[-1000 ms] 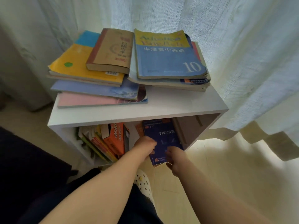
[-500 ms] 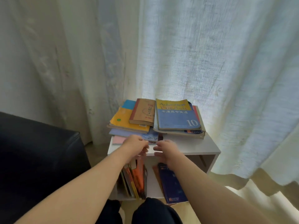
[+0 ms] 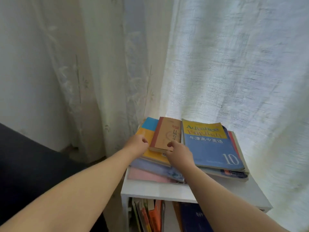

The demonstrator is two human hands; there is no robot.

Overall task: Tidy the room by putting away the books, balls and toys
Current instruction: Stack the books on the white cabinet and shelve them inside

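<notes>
both hands have come up from the front lip of the white shelf unit point(image 3: 150, 190) and now sit at the brown paperback point(image 3: 167, 133), which lies flat on top of the left stack. the right hand point(image 3: 179, 155) is at its near right corner, thumb curled onto the cover and fingers bent round the near edge, pinching that corner. the left hand point(image 3: 137, 144) is curled at the paperback's left, spine-side edge; the view is soft there, so i cannot tell whether its fingers have hold of the book or only touch it.

directly beneath the paperback is a yellow-and-blue book point(image 3: 153, 155), jutting out past it to the left and toward the person. below that lie a pale blue book point(image 3: 150, 166) and a pink book point(image 3: 142, 175), whose near edges step out further. just right of the paperback, nearly touching its long edge, lies the blue "advance english" textbook point(image 3: 210, 148) on its own stack, the right side overhanging nothing but close to the unit's edge.

behind the paperback the curtain point(image 3: 234, 64) hangs right up against the far book edges. left of it, past the unit's side, is a dark sofa point(image 3: 33, 164). under it, in the open compartment, orange-spined books point(image 3: 157, 213) lean on the left and a dark blue book point(image 3: 195, 216) on the right, with a bare gap between them.
</notes>
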